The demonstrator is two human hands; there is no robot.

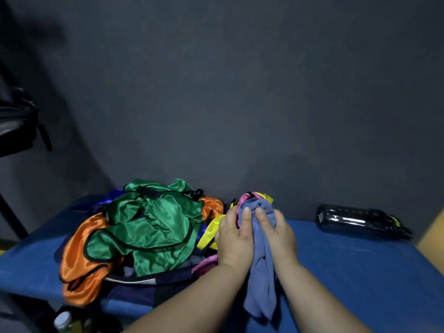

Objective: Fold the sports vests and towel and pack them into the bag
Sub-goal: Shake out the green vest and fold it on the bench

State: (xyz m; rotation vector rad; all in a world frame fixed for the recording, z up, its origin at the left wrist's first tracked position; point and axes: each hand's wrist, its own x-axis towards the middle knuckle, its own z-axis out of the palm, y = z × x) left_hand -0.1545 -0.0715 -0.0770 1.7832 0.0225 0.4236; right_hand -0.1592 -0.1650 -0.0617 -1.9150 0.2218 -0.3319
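Observation:
A heap of shiny sports vests lies on the blue table (348, 265): a green vest (153, 222) on top, an orange vest (79, 255) at the left, a yellow vest (211, 230) and a pink one (245, 197) beside my hands. Under the heap I see the dark bag (144, 282) with a white trim. My left hand (234, 239) and my right hand (276, 234) both grip a bunched blue-grey towel (260, 280), which hangs down between my wrists over the table.
A dark water bottle (355, 221) lies on its side at the back right near the grey wall. A black backpack (16, 126) hangs at the far left. A bottle with a white cap (63, 319) stands below the table's front left corner.

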